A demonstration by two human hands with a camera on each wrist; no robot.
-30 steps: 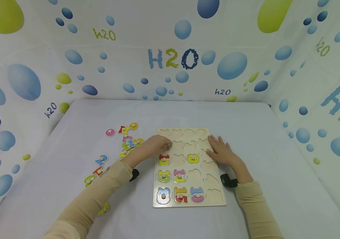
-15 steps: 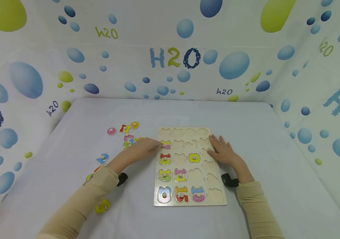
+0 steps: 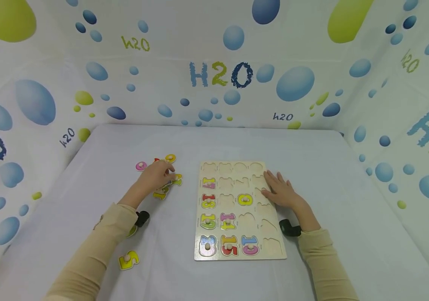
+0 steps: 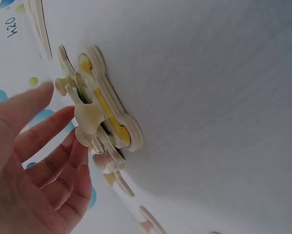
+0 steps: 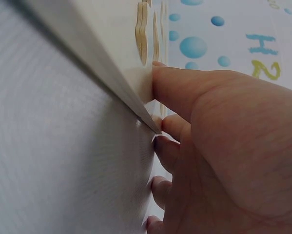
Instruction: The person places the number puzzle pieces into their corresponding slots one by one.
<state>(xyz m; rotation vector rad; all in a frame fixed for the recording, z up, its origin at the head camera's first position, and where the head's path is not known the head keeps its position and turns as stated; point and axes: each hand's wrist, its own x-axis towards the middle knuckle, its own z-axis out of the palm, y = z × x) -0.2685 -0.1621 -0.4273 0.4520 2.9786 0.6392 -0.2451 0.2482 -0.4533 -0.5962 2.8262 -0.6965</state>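
Observation:
My left hand (image 3: 154, 175) is over a cluster of number puzzle pieces left of the board, covering part of them. In the left wrist view, its thumb and fingers are spread beside the pieces' wooden knobs (image 4: 89, 118), and a yellow-faced piece (image 4: 110, 105) lies just past them. A red-and-yellow piece (image 3: 160, 193) shows below the hand in the head view. My right hand (image 3: 282, 192) rests with straight fingers on the right edge of the wooden number board (image 3: 240, 258). A 17 piece (image 3: 209, 183) sits in the board's left column, above an 18 (image 3: 209, 201).
Several more number pieces fill the board's lower left, including a 15 (image 3: 229, 245) and a 10 (image 3: 250, 245). A yellow 5 (image 3: 129, 260) lies near the left sleeve. A pink ring-shaped piece (image 3: 141, 166) and an orange piece (image 3: 170, 158) lie beyond the left hand.
My left hand has let go of the 17 piece, which now sits in the board, and moved left to the loose pieces. The right hand has stayed on the board's edge.

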